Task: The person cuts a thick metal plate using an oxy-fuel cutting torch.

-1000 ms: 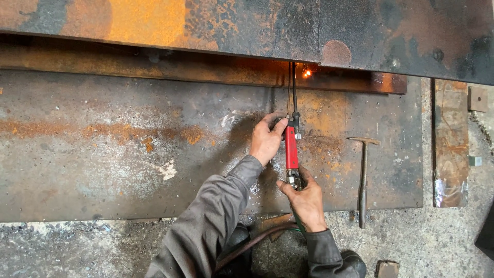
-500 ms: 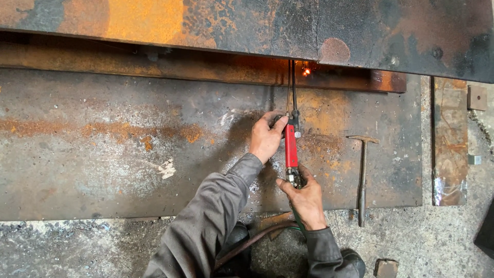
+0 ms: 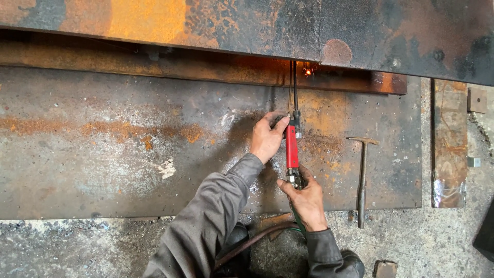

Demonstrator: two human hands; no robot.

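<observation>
We see a red-handled torch [image 3: 292, 146], upright over the rusty plate [image 3: 103, 154]; its thin tubes reach a glowing flame [image 3: 308, 71].

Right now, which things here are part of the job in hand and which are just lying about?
In use:
- left hand and right hand, both on the red-handled cutting torch
- hoses trailing from it
- glowing spot on the rusty steel beam

Lying about:
- hammer on the steel plate
- small metal offcuts
</observation>
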